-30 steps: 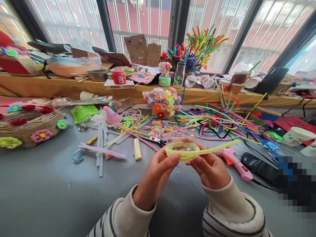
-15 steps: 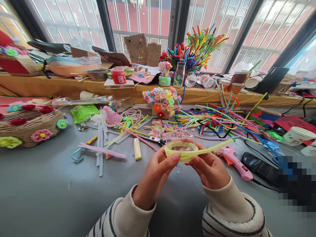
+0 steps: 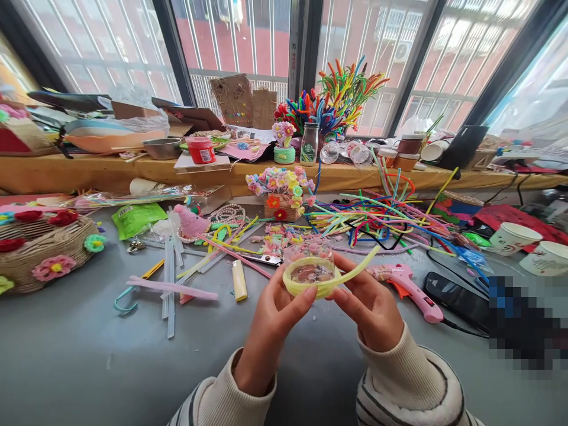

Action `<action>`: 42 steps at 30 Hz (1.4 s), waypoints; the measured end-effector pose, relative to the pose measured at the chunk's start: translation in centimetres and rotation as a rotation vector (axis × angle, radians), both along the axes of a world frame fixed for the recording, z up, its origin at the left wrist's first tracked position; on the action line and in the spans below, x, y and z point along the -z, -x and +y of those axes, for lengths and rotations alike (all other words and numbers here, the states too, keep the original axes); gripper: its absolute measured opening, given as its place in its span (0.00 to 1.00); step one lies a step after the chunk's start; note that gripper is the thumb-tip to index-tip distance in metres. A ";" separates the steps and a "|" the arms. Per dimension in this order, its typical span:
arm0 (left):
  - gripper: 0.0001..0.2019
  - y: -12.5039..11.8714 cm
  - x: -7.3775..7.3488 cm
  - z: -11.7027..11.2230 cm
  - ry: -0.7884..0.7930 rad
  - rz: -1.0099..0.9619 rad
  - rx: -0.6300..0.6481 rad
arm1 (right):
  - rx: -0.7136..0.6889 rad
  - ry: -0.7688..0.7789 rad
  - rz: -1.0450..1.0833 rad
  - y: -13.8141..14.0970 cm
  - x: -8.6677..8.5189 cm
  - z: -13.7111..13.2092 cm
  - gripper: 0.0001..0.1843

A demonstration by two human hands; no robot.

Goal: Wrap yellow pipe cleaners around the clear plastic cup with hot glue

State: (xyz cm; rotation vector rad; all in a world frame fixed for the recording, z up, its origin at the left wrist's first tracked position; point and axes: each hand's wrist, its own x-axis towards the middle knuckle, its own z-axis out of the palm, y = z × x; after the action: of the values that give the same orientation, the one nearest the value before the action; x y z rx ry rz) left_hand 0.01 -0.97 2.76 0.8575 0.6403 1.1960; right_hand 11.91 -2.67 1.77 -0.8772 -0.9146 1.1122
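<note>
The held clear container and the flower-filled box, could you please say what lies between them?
Pastel pieces, seemingly pipe-cleaner clippings, lie there in the head view.

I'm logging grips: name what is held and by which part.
A clear plastic container with a fuzzy yellow strip wound around it. The left hand holds the strip's coils at their left, the right hand at their right, near the loose end.
</note>
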 end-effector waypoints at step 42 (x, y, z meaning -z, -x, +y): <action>0.45 -0.4 0.1 -0.1 0.073 -0.055 -0.052 | 0.233 -0.070 -0.202 0.8 0.7 -0.1 0.17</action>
State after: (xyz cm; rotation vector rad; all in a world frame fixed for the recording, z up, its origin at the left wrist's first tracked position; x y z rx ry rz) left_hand 0.43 -1.07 2.64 0.7479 0.6609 1.2311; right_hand 11.12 -2.77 1.06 -1.0227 -0.9826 0.7971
